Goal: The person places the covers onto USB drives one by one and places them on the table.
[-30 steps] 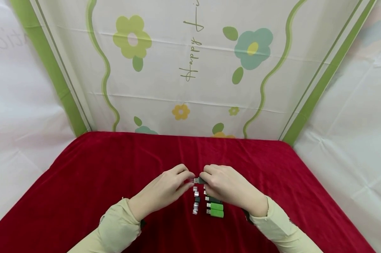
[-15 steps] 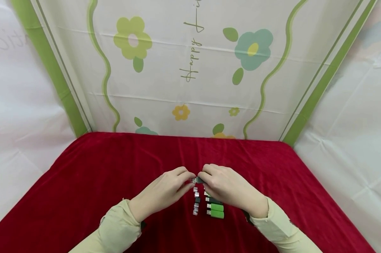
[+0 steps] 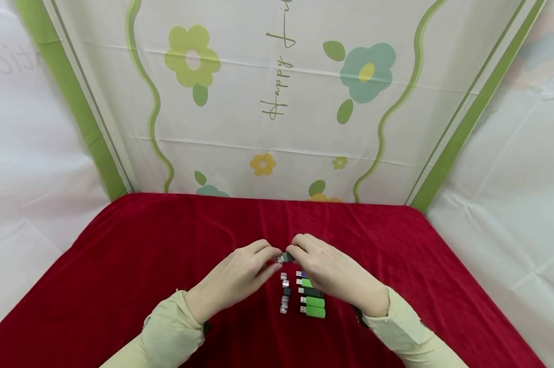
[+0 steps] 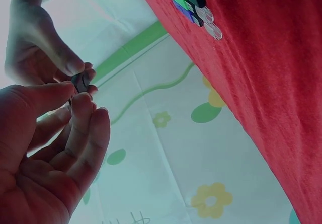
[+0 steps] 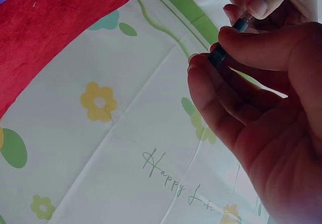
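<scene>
Just above the cloth, my right hand [image 3: 325, 263] pinches the dark body of a USB stick [image 3: 288, 256] between thumb and fingers. The metal plug points left toward my left hand [image 3: 240, 271]. At that end, the left thumb and fingertips pinch a small clear cap [image 3: 280, 259], which overlaps the plug and is mostly covered by the fingers. In the left wrist view, the dark stick [image 4: 81, 82] spans the two hands' fingertips. The right wrist view shows the stick [image 5: 218, 55] held by its rear end.
Below the hands, several USB sticks lie in a column: green ones [image 3: 315, 312], a black one [image 3: 310, 292] and a blue one [image 3: 301, 274]. Left of them runs a column of small clear caps [image 3: 283, 308] and a dark one [image 3: 286, 291]. Red cloth [image 3: 166, 245] covers the table; printed curtains [image 3: 277, 133] surround it.
Both hands rise slightly with the stick and turn it a little. Plug and clear cap have come closer together. The right hand's shift uncovers the blue USB stick.
</scene>
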Demonstrator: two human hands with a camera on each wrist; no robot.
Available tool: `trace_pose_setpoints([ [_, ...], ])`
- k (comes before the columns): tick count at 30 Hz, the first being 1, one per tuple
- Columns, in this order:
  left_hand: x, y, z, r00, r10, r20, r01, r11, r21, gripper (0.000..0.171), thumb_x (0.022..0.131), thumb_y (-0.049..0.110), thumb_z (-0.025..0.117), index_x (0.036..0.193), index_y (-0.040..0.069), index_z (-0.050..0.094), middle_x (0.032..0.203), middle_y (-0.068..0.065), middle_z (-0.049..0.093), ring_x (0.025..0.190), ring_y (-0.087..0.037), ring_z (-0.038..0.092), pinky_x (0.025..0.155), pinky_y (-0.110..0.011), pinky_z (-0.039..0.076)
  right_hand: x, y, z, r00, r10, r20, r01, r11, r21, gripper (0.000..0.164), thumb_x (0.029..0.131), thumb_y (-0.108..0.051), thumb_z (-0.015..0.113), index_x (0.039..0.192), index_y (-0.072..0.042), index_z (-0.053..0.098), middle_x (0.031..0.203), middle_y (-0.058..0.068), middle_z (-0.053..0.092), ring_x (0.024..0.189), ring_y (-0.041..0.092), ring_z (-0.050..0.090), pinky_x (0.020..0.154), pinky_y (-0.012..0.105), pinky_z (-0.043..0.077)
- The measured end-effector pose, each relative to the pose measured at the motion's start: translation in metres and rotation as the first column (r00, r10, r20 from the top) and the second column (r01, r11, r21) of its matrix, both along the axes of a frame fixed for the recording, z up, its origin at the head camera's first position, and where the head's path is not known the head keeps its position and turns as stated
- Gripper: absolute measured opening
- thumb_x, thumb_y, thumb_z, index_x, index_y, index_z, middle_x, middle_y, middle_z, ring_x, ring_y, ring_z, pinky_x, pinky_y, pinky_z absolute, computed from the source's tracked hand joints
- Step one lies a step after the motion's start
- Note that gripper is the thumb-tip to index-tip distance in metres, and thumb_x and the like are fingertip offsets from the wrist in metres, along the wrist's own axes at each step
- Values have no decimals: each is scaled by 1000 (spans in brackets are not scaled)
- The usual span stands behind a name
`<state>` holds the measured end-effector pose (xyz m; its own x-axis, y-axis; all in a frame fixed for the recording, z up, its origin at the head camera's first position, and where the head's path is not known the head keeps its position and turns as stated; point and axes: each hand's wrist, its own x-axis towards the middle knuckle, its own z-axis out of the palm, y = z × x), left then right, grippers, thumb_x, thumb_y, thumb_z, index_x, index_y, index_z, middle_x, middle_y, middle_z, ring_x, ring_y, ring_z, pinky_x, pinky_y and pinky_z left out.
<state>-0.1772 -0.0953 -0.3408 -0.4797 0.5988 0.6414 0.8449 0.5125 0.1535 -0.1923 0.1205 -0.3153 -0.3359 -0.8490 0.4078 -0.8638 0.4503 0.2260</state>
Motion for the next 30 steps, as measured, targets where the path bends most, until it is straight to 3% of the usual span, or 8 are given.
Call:
trace_pose_setpoints([
  [11, 1, 0, 0, 993, 111, 38, -110, 994, -27, 20, 81, 23, 66, 95, 8, 64, 85, 3, 58, 67, -5, 51, 60, -12, 42, 0, 0, 1, 999, -9, -35, 9, 1000, 17, 26, 70, 7, 62, 94, -2, 57, 89, 3, 50, 73, 13, 48, 68, 19, 43],
  [22, 1, -1, 1, 994, 113, 5, -113, 993, -36, 19, 80, 22, 68, 93, 8, 65, 81, 4, 57, 62, -2, 48, 56, -11, 41, 0, 1, 2, 1000, 13, -20, -13, 1000, 8, 26, 71, 7, 62, 95, -3, 57, 88, 4, 50, 73, 11, 44, 67, 15, 39],
  [25, 1, -1, 1, 994, 113, 0, -113, 993, -39, 18, 80, 22, 67, 93, 9, 65, 82, 5, 57, 62, -1, 48, 55, -11, 41, 4, 1, 7, 999, 25, -32, -25, 1000, 5, 21, 74, 8, 58, 93, -2, 56, 87, 5, 50, 72, 11, 44, 67, 14, 38],
  [30, 1, -1, 1, 995, 98, -15, -99, 994, -35, 19, 80, 21, 68, 93, 8, 65, 82, 4, 57, 62, -2, 49, 55, -11, 42, 14, -2, 21, 997, 36, -65, -36, 999, 3, 22, 72, 10, 61, 89, -2, 56, 83, 4, 49, 71, 10, 43, 65, 13, 37],
])
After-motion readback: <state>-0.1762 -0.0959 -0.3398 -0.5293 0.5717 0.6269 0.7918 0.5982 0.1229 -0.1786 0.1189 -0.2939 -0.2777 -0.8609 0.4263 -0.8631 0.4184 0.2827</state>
